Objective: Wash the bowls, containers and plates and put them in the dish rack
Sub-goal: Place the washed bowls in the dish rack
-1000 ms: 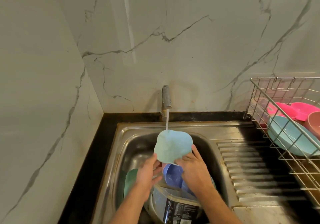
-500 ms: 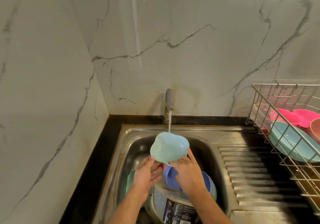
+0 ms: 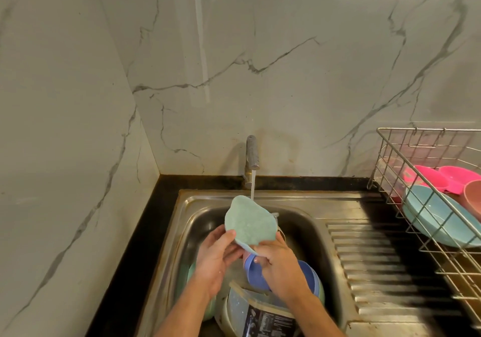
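From my seat I read the sink (image 3: pixel 307 201) first: against its left wall stands a green dish (image 3: pixel 192 271), mostly hidden behind the left hand (image 3: pixel 214 261). That hand pinches the lower left rim of the teal bowl (image 3: pixel 248 223) between thumb and fingers. The bowl is tilted up over the basin, its top edge touching the stream from the tap (image 3: pixel 251 154). The right hand (image 3: pixel 279 266) grips the bowl's lower right rim. Beneath the hands lie a purple bowl (image 3: pixel 256 275) and a clear labelled container (image 3: pixel 256 313), crowding the near half of the basin. Right of the basin I see the ribbed drainboard (image 3: pixel 377 264). At the far right, the dish rack (image 3: pixel 406 170) holds 1 blue bowl (image 3: pixel 437 219), pink dishes (image 3: pixel 442 178) and a dusky pink piece.
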